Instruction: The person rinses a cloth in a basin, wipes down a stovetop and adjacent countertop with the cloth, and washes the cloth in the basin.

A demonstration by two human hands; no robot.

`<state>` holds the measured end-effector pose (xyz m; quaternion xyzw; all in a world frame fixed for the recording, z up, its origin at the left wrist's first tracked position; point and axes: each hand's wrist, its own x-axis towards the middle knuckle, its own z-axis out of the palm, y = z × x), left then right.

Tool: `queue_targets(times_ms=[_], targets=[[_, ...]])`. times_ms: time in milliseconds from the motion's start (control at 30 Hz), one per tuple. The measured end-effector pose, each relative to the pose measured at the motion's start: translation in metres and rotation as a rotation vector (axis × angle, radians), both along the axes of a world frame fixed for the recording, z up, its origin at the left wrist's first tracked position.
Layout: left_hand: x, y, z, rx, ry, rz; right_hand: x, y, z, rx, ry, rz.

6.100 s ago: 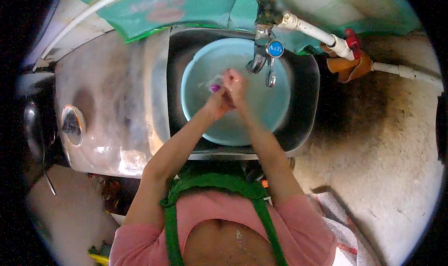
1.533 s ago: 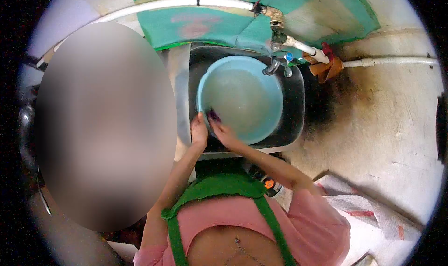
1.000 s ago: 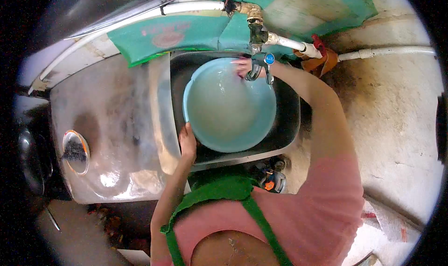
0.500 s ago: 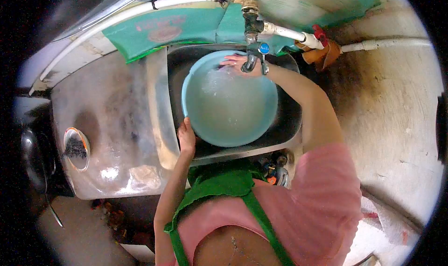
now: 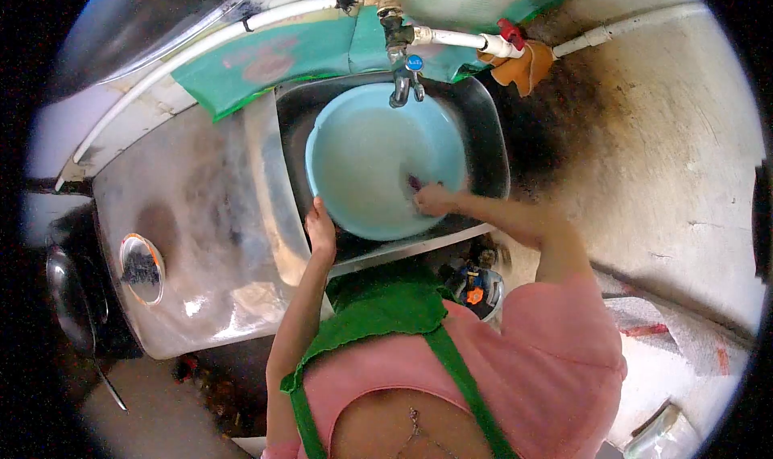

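Observation:
A light blue plastic basin (image 5: 455, 145) of cloudy water stands in the metal sink (image 5: 489, 129). My left hand (image 5: 320, 229) grips its rim at the lower left, thumb on top; the fingers beneath are partly hidden. Inside the basin at the lower right, my right hand (image 5: 435, 200) is closed at the water. A small dark purple thing (image 5: 415, 183) sticks out from its fingers; what kind of thing it is I cannot make out. The faucet (image 5: 400, 84) hangs over the basin's far rim, with no stream visible from it.
A metal drainboard (image 5: 205, 217) extends left and carries a small bowl with dark contents (image 5: 143, 270). White pipes (image 5: 298, 8) and a red valve handle (image 5: 510, 34) run along the back wall. A dark pan (image 5: 71, 290) lies at far left.
My right hand has moved from the far rim under the faucet to the basin's near right side, and the dark purple thing now shows. My left hand stays on the rim.

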<state>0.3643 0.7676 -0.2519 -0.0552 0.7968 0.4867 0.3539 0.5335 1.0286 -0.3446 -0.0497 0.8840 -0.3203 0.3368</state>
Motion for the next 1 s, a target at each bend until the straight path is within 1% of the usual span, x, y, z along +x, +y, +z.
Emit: queue_targets(times_ms=[67,133,233,267,333,367,433,467,500,533,567,600,667,700,733,767,800,867,900,967,1000], targets=[[0.002,0.000,-0.009,0.058,0.131,0.008,-0.025,-0.049,0.038,0.052,0.002,0.063],[0.002,-0.001,-0.035,0.063,0.118,0.021,-0.036,-0.081,0.033,-0.099,0.127,-0.073],[0.001,-0.003,-0.051,0.079,0.060,0.039,-0.073,-0.124,0.006,-0.110,0.135,-0.208],[0.001,-0.004,-0.053,0.096,0.019,0.032,-0.085,-0.133,0.002,-0.117,0.134,-0.211],[0.000,-0.004,-0.053,0.087,0.050,0.031,-0.105,-0.140,0.004,0.436,0.798,-0.335],[0.001,-0.004,-0.052,0.084,0.081,0.031,-0.112,-0.135,0.007,0.431,0.797,-0.342],[0.001,-0.005,-0.048,0.064,0.078,0.005,-0.128,-0.114,0.011,0.438,0.592,-0.408],[-0.001,-0.005,-0.046,0.051,0.074,-0.019,-0.134,-0.105,0.005,0.433,0.595,-0.417],[-0.002,-0.006,-0.044,0.046,0.077,-0.026,-0.136,-0.096,-0.007,0.161,0.482,-0.732],[-0.001,-0.007,-0.043,0.064,0.045,-0.015,-0.138,-0.090,-0.002,-0.122,0.353,-1.031],[-0.001,-0.007,-0.041,0.085,0.014,-0.007,-0.134,-0.078,0.005,-0.123,0.355,-1.043],[-0.001,-0.006,-0.034,0.085,0.016,-0.023,-0.131,-0.063,0.048,0.213,0.527,-0.713],[0.000,-0.001,-0.016,0.089,-0.095,0.042,-0.121,-0.036,0.056,0.563,0.665,-0.388],[0.000,-0.006,-0.032,0.037,0.146,-0.044,-0.112,-0.019,0.027,0.603,0.371,-0.395],[0.001,-0.003,-0.028,0.052,0.144,-0.069,-0.102,-0.006,0.012,0.628,0.076,-0.399],[0.000,-0.001,-0.020,0.071,0.092,-0.047,-0.091,-0.002,0.015,0.642,0.071,-0.419],[0.000,-0.001,-0.015,0.086,0.040,-0.022,-0.078,-0.001,0.019,0.406,0.064,-0.733],[-0.002,-0.009,-0.047,0.084,0.064,-0.044,-0.055,-0.010,0.028,0.161,0.068,-1.037],[-0.003,-0.011,-0.057,0.080,0.088,-0.062,-0.043,-0.021,0.033,0.503,0.254,-0.700],[-0.002,-0.009,-0.049,0.082,0.115,-0.093,-0.019,-0.041,0.027,0.777,0.472,-0.287],[0.001,-0.003,-0.032,0.105,0.097,-0.049,-0.016,-0.054,0.029,0.677,0.364,-0.306]])
